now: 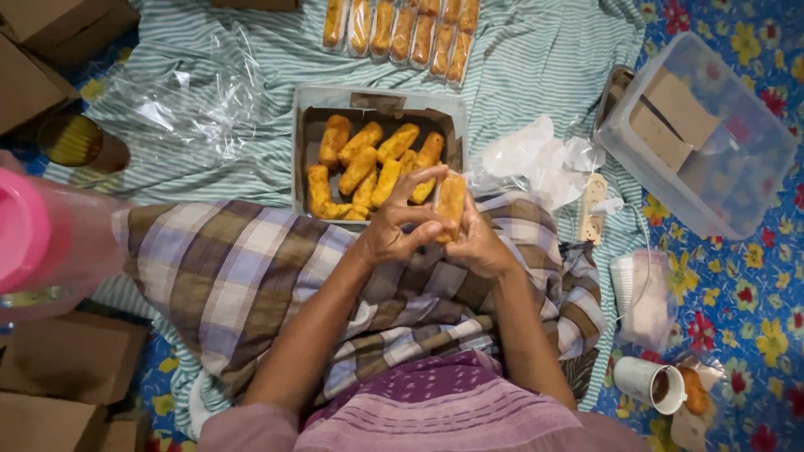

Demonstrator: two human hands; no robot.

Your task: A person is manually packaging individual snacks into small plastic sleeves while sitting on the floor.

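Dim, warm light falls from above; colours look muted, corners darken, glare streaks the clear plastic sheet (180, 105), edges slightly soft.

We count two hands, the left hand (394, 230) and the right hand (477, 243), together holding one wrapped fried roll (450, 201). In the one tray (377, 99) beyond them we count about ten unwrapped rolls (368, 167). At the far edge lie about eight wrapped rolls (402, 29) in a row. On the right we see one clear plastic tub (758, 159) and one cup (645, 383).
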